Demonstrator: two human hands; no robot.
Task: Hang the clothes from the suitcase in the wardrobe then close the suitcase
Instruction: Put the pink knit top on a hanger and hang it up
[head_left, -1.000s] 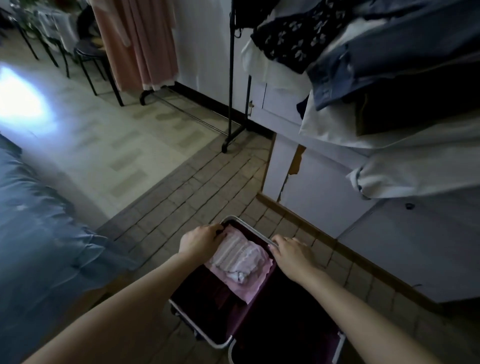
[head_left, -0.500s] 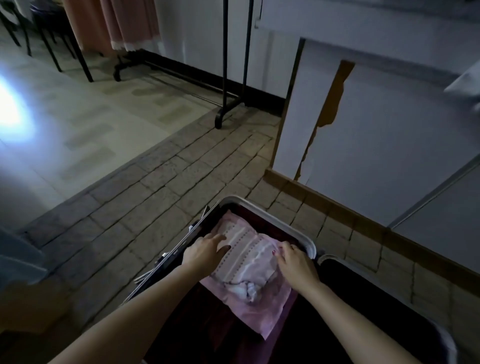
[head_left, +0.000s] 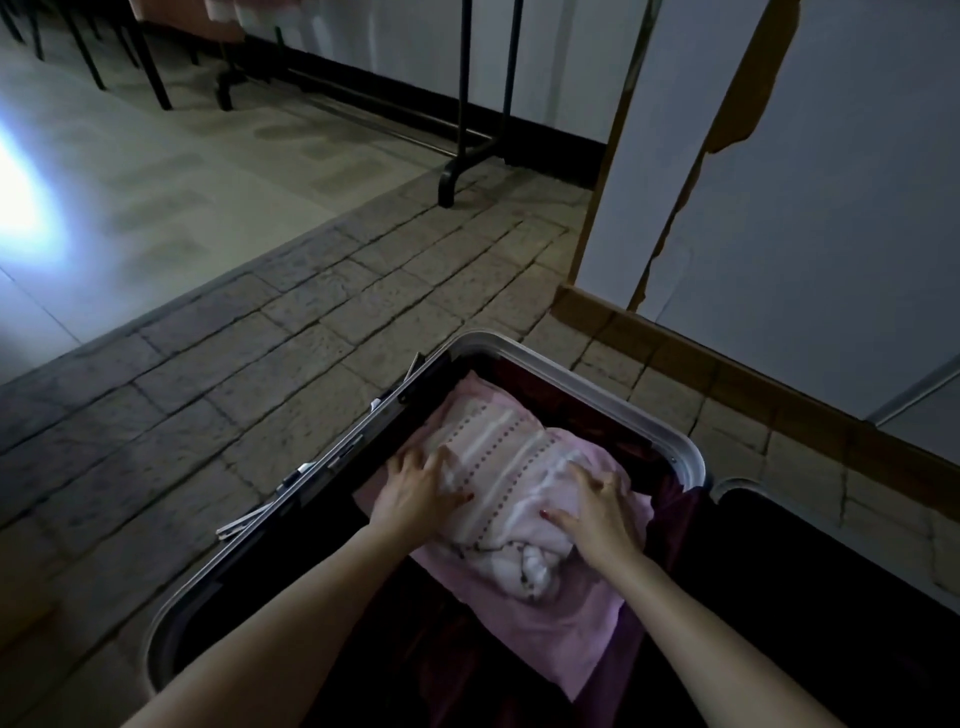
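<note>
Status: early to mid task, nothing from this load hung yet as far as you can see here.

Your left hand (head_left: 415, 493) lies on the left side of the folded pink clothes (head_left: 519, 499), fingers spread and only slightly bent, no real grip visible. Your right hand (head_left: 597, 512) is on the right side of the same bundle, fingers splayed and pressing into the cloth; can't tell if the fingertips have hooked under an edge. Read it as both hands flat on top, about to gather.

The clothes sit inside the open suitcase (head_left: 691, 457), in the far end of the near half, on dark red lining. A white striped piece lies on top of a plain pink one. Can't tell if more lies underneath; interior too dark. The other half of the suitcase is at right, mostly black.

Suitcase is on the brick-pattern floor (head_left: 291, 332), just beside the white wardrobe (head_left: 831, 197) at right. A black clothes rack (head_left: 462, 156) stands further off.

Left to do, my judgement: lift the bundle, hang each piece, check that the case is empty, close it.
</note>
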